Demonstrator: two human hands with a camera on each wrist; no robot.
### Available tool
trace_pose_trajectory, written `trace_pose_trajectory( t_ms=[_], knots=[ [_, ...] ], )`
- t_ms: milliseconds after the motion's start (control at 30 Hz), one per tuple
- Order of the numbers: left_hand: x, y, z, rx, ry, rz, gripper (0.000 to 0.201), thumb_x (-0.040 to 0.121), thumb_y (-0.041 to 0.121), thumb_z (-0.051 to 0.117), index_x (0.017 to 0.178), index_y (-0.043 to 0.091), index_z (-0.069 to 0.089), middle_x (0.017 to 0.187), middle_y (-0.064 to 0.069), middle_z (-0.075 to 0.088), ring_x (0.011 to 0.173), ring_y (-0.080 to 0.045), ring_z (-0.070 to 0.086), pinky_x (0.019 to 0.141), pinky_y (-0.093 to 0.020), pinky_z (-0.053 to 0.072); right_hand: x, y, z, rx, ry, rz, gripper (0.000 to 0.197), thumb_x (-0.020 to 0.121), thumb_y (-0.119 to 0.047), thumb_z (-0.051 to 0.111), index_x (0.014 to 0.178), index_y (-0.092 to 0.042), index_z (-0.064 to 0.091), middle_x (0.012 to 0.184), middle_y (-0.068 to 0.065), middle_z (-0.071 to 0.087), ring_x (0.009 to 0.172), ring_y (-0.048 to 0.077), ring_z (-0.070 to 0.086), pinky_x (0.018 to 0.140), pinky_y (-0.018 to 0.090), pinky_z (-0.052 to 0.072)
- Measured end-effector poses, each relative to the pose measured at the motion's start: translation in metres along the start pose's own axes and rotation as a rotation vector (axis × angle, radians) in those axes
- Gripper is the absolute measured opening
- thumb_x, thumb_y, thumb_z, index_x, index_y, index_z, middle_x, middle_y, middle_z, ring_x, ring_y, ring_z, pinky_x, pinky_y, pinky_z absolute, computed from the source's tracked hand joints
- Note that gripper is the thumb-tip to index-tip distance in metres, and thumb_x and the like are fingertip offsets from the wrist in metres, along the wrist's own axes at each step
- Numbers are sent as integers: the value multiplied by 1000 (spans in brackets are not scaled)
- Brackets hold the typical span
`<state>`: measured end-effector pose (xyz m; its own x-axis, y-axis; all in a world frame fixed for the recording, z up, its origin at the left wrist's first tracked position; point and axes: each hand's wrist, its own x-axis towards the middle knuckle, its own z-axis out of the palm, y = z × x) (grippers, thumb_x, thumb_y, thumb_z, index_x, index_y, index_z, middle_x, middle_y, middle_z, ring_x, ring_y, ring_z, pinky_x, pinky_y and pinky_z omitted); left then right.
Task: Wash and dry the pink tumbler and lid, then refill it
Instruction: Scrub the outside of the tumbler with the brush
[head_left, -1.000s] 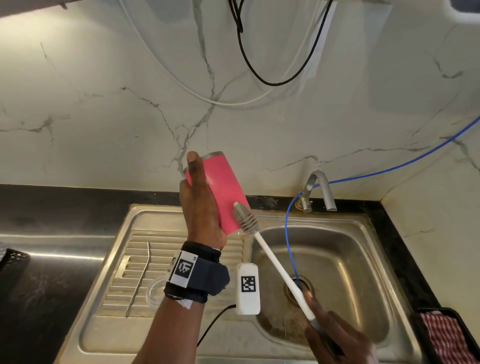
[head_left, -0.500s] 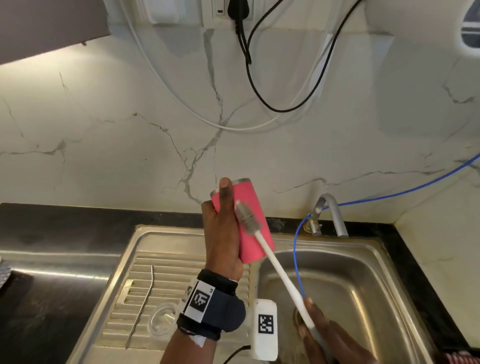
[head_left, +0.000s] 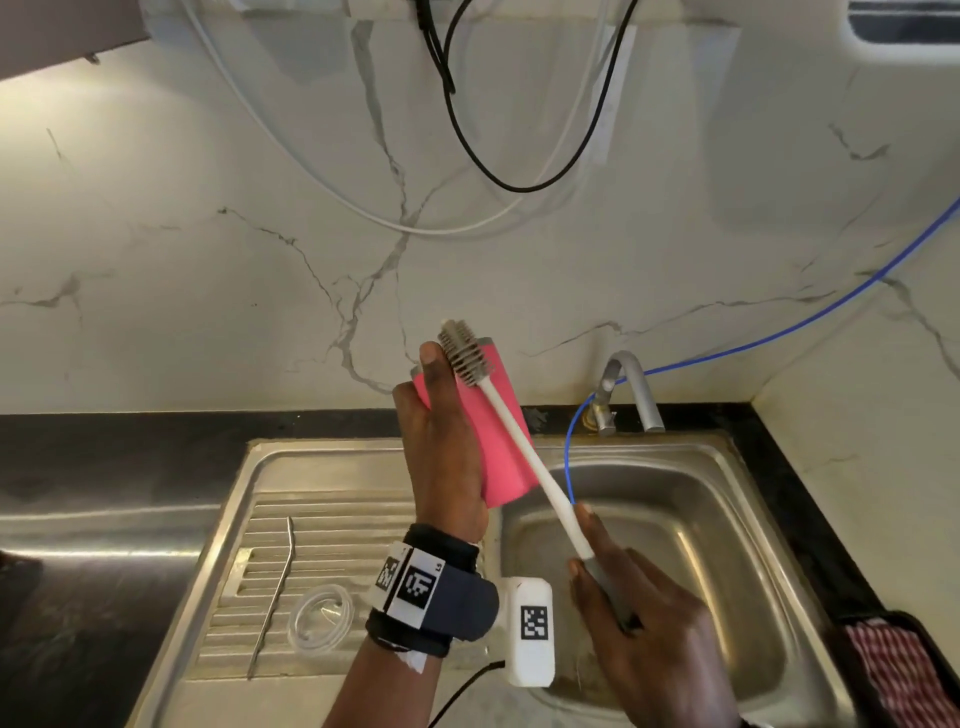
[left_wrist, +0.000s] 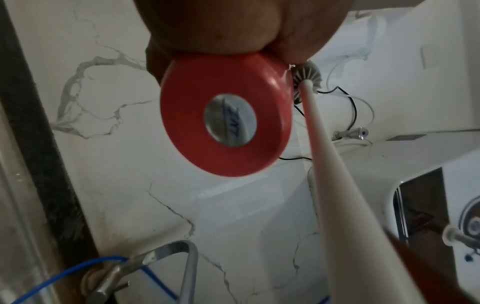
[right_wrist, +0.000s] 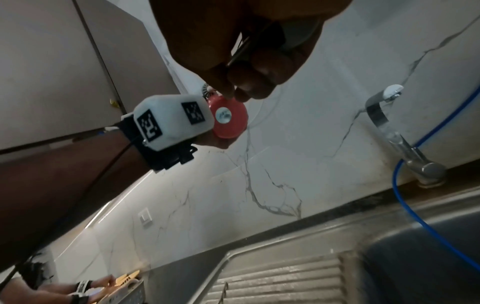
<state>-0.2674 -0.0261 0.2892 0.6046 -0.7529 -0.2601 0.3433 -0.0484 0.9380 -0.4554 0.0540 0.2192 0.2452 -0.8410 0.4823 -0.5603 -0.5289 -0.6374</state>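
Observation:
My left hand (head_left: 441, 447) grips the pink tumbler (head_left: 496, 441) above the sink's left edge, tilted with its mouth up and away from me. Its round base (left_wrist: 226, 117) faces the left wrist camera. My right hand (head_left: 634, 613) holds the grey grip of a white bottle brush (head_left: 524, 457). The grey bristle head (head_left: 464, 353) lies against the tumbler's side at the rim, next to my left thumb. The clear lid (head_left: 322, 616) rests on the drainboard.
A steel sink (head_left: 727, 519) with a tap (head_left: 631, 387) and a blue hose (head_left: 571, 447) lies below. A bent metal straw (head_left: 275, 587) sits on the drainboard. A red checked cloth (head_left: 904, 670) is at the right. Cables hang on the marble wall.
The brush head has slid up the tumbler's outside, from near its base to the rim. My right hand has risen with the handle, and the tumbler stands higher in view.

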Motion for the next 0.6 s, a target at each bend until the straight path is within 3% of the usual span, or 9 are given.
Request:
trace_pose_trajectory(
  t_ms=[133, 233, 400, 600],
  knots=[
    [7, 5, -4, -16, 14, 39, 50, 89, 86, 42, 108, 39, 48, 109, -3, 65, 98, -25, 71, 92, -57, 61, -18, 6, -3, 16, -13, -13, 64, 86, -25, 77, 145, -41, 57, 77, -11, 61, 52, 5, 48, 56, 10, 42],
    [9, 7, -7, -34, 13, 55, 56, 87, 83, 42, 112, 33, 48, 98, -4, 62, 85, -21, 70, 85, -51, 63, -28, 7, -10, 44, -41, 33, 61, 87, -30, 75, 143, -47, 57, 83, -17, 64, 51, 4, 51, 58, 7, 43],
    [-1, 0, 4, 16, -19, 1, 50, 90, 86, 44, 109, 41, 49, 114, -1, 67, 104, -27, 71, 94, -58, 60, -6, 5, -2, 82, 26, 44, 68, 84, -21, 77, 146, -37, 55, 77, -17, 59, 57, -1, 50, 60, 7, 42],
    [9, 5, -4, -29, 15, 10, 54, 99, 77, 41, 124, 29, 49, 108, -6, 67, 91, -24, 74, 81, -46, 64, -32, 11, -9, 137, -16, 66, 65, 82, -20, 79, 141, -42, 62, 87, -16, 69, 57, 1, 56, 62, 8, 45]
  ],
)
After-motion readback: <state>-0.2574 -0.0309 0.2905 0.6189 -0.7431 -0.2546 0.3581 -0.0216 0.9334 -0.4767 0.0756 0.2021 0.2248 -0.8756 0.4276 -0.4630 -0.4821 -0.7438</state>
